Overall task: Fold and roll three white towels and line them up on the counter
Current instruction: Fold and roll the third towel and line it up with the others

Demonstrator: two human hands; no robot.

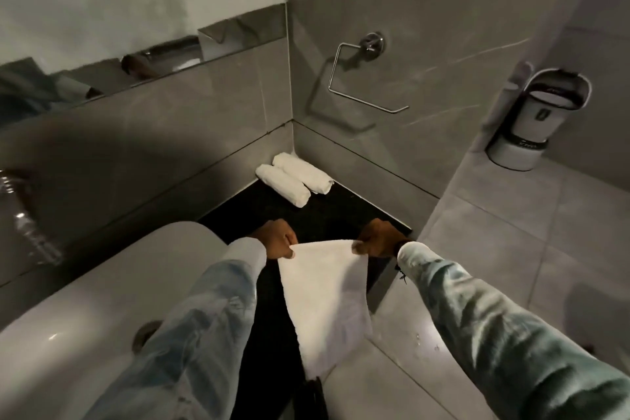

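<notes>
The dark bench (344,211) runs away from the person into the tiled corner, with a pale basin (85,300) on its left side. Over its near part hangs the third white towel (324,300), held up off the surface; its long axis runs from the hands back toward the person, the lower end drooping past the bench edge. The left hand (278,240) pinches the top left corner and the right hand (378,239) pinches the top right corner, each grip closed on cloth between thumb and fingers, the top edge stretched between them. It looks already folded to a narrow strip, though the dim light makes the layers hard to tell. Two rolled towels (295,179) lie touching side by side in the far corner, straight ahead of both hands and well apart from them, neither hand clearly nearer. The third would go beside the nearer roll, judging by the task.
</notes>
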